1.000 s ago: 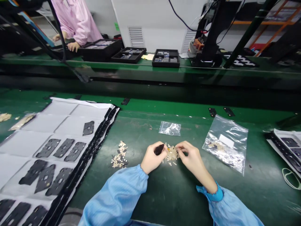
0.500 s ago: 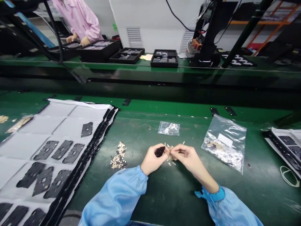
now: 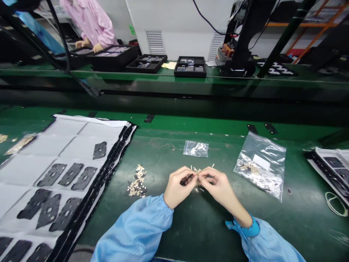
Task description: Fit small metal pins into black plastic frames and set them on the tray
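Observation:
My left hand (image 3: 178,185) is closed around a small black plate (image 3: 187,179), mostly hidden by the fingers. My right hand (image 3: 216,183) meets it fingertip to fingertip, thumb and forefinger pinched; whatever lies between them is too small to make out. Beneath both hands, a scatter of small beige and dark pieces (image 3: 197,170) partly shows. To the left lies another heap of such pieces (image 3: 138,182). A small clear bag (image 3: 195,149) rests just beyond the hands, and a larger zip bag (image 3: 260,165) with pieces inside lies to the right.
On the left, a white sectioned sheet (image 3: 79,145) carries several flat black plates (image 3: 84,178). Several more plates (image 3: 149,118) lie on the green strip (image 3: 177,123) behind. Black trays (image 3: 190,67) stand on the far ledge, where a person in pink (image 3: 92,22) works. A pale loop (image 3: 336,203) lies far right.
My left hand has turned, so less of the black plate shows, and my fingertips have drawn closer together. The plates on the green strip have shifted slightly right.

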Available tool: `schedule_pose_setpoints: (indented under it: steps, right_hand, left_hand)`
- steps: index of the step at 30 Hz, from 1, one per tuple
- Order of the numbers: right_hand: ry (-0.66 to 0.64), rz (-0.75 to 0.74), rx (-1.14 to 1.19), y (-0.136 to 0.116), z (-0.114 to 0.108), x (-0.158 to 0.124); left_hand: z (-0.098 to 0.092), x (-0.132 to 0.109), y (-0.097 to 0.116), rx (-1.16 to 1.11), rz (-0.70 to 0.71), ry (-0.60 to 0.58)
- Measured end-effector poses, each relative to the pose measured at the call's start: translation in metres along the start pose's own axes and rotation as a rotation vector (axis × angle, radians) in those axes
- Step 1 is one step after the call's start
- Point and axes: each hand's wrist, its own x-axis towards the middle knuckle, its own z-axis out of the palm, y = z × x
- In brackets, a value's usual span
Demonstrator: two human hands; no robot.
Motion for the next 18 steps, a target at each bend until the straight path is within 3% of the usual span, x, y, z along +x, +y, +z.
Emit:
schedule_pose_setpoints:
  steps: [6, 12, 15, 18]
  right_hand:
    - [0.03, 0.082, 0.211, 0.005, 0.009, 0.002]
    - [0.068, 0.194, 0.281, 0.001, 0.006, 0.003]
    - [0.197, 0.175, 0.281, 0.002, -0.009, 0.006]
    - [0.311, 0.143, 0.242, 0.004, -0.021, 0.009]
  left_hand:
    - [0.003, -0.005, -0.002, 0.086, 0.057, 0.046]
    - [-0.002, 0.001, -0.003, 0.062, -0.067, 0.077]
    - [-0.007, 0.006, -0.004, 0.079, -0.092, 0.061]
    - [-0.008, 0.007, -0.007, 0.111, -0.029, -0.027]
